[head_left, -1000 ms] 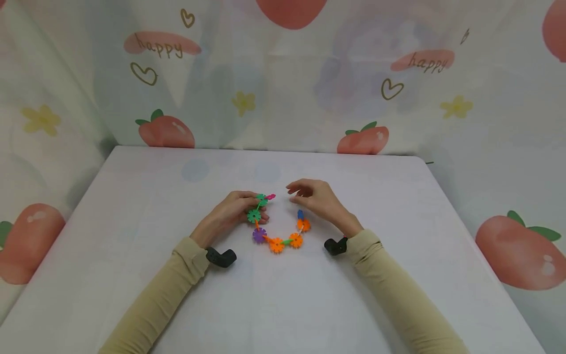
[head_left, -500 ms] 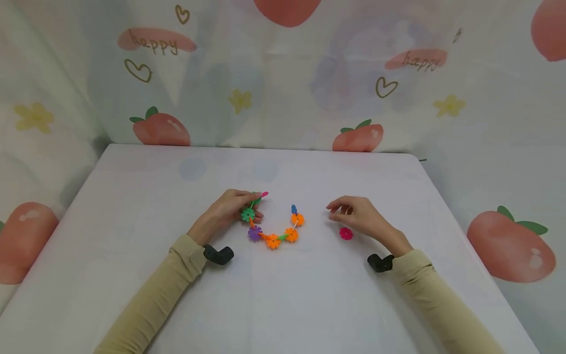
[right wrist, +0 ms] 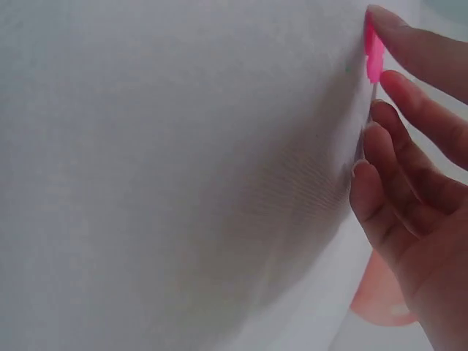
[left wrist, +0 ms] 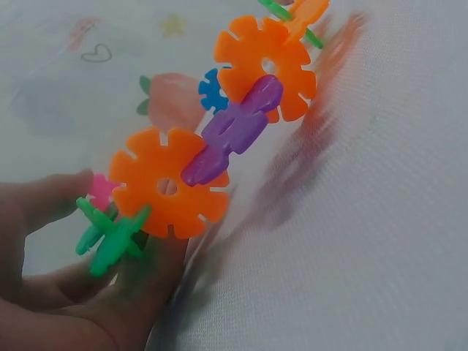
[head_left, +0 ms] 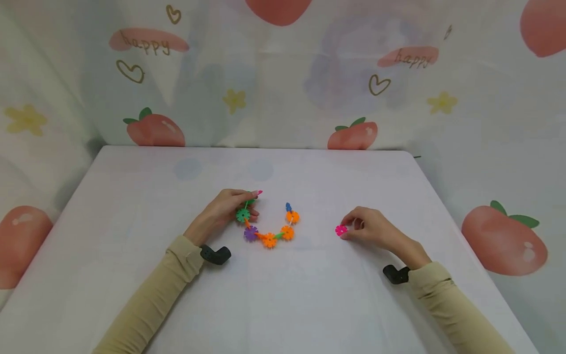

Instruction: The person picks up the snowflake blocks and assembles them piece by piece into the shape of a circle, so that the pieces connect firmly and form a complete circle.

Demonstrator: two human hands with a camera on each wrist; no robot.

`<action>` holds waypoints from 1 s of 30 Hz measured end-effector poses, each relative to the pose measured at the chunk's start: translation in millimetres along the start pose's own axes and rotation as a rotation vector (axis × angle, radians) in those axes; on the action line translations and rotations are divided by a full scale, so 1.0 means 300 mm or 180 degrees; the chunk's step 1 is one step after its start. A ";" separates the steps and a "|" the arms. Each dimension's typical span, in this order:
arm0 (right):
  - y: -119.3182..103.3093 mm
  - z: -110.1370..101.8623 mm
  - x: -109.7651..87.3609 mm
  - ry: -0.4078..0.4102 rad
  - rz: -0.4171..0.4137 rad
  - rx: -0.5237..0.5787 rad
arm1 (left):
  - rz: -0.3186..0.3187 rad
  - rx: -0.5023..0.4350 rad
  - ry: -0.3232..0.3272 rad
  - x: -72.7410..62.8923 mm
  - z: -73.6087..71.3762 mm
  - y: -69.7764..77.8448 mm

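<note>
A curved chain of notched, flower-shaped plastic discs lies in the middle of the head view, in orange, purple and green, with a blue disc at its right end. My left hand holds the chain's left end by the green discs; a pink disc sticks out beyond its fingertips. To the right, apart from the chain, my right hand pinches a loose pink disc between thumb and finger. In the right wrist view this disc appears edge-on.
A white cloth covers the table. Behind it hangs a printed curtain with peaches, hearts and lettering. Each wrist carries a black camera mount, the left one close to the tabletop, like the right one.
My right hand has moved away from the chain, to the right and nearer, and has taken hold of the pink disc that lay on the table. The left hand keeps its hold on the chain.
</note>
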State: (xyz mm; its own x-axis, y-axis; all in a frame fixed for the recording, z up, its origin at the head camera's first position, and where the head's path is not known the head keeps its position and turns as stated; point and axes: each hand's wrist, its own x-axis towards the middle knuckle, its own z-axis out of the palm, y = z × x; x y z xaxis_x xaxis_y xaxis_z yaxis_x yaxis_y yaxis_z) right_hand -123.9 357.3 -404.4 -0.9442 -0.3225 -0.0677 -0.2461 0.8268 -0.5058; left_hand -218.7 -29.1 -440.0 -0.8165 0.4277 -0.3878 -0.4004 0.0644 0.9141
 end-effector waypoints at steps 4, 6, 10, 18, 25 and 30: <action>-0.005 0.006 0.012 -0.0041 0.0058 0.0086 | 0.0027 0.0012 0.0030 0.000 -0.006 0.003; -0.008 0.010 0.020 -0.0044 0.0128 0.0144 | 0.0033 0.0023 0.0022 0.002 -0.008 0.004; -0.010 0.023 0.046 0.0001 0.0125 0.0240 | 0.0041 0.0038 0.0014 0.008 -0.010 0.006; -0.034 0.054 0.134 0.0257 0.0086 0.0716 | 0.0035 0.0085 -0.0009 0.009 -0.016 0.004; -0.102 0.084 0.245 0.0326 0.0035 0.1228 | 0.0076 0.0109 -0.0069 0.009 -0.020 -0.003; -0.156 0.109 0.323 0.0307 0.0053 0.1444 | 0.0050 0.0079 -0.0149 0.011 -0.022 -0.008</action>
State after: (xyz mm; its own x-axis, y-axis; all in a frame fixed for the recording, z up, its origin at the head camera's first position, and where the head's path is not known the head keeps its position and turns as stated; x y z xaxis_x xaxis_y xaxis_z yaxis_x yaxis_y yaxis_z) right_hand -196.7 272.1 -415.4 -0.9686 -0.2486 -0.0096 -0.1302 0.5393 -0.8320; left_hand -223.2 -33.8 -444.4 -0.8020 0.4706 -0.3679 -0.3767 0.0795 0.9229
